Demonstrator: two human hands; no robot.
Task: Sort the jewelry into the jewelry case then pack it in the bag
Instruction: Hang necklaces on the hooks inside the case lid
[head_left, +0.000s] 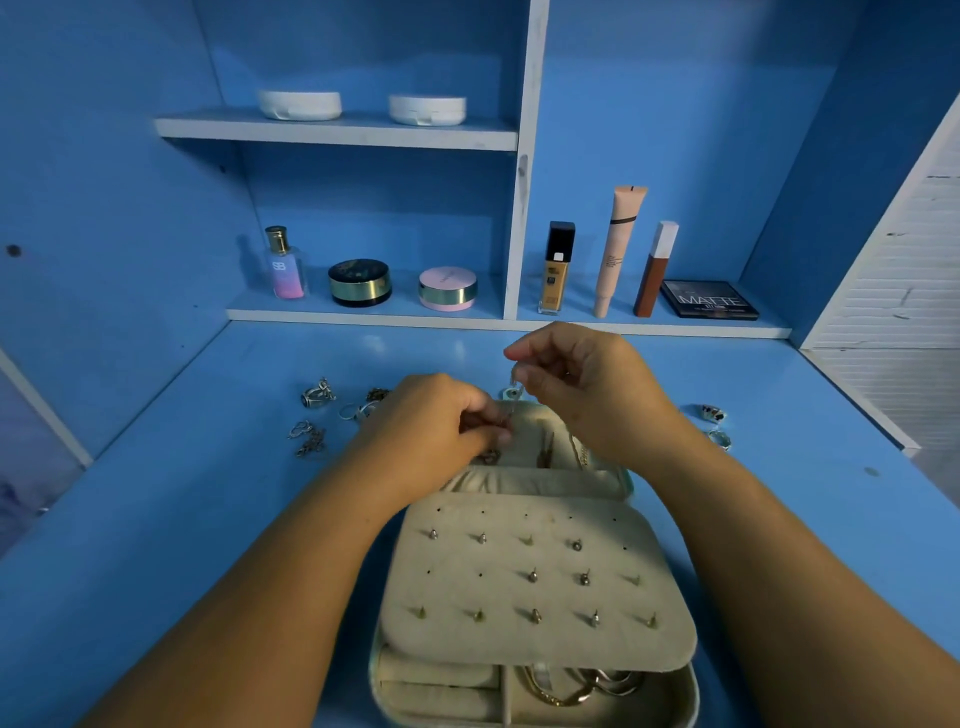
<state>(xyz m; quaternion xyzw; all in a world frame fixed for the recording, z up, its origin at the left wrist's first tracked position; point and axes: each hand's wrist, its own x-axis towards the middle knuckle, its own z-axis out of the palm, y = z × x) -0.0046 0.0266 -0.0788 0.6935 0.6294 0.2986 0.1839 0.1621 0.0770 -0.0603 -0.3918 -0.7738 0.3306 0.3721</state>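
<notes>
Head view showed the open jewelry case on the blue table, nearest to the person. Gold bracelets lay in its near compartment, and small studs sat in the beige earring panel above them. Over the far half of the case, the left hand pinched the lower end of a thin chain, and the right hand, a little higher, pinched its upper end. Loose rings lay on the table at both sides of the case. Cosmetics stood on the shelf behind.
</notes>
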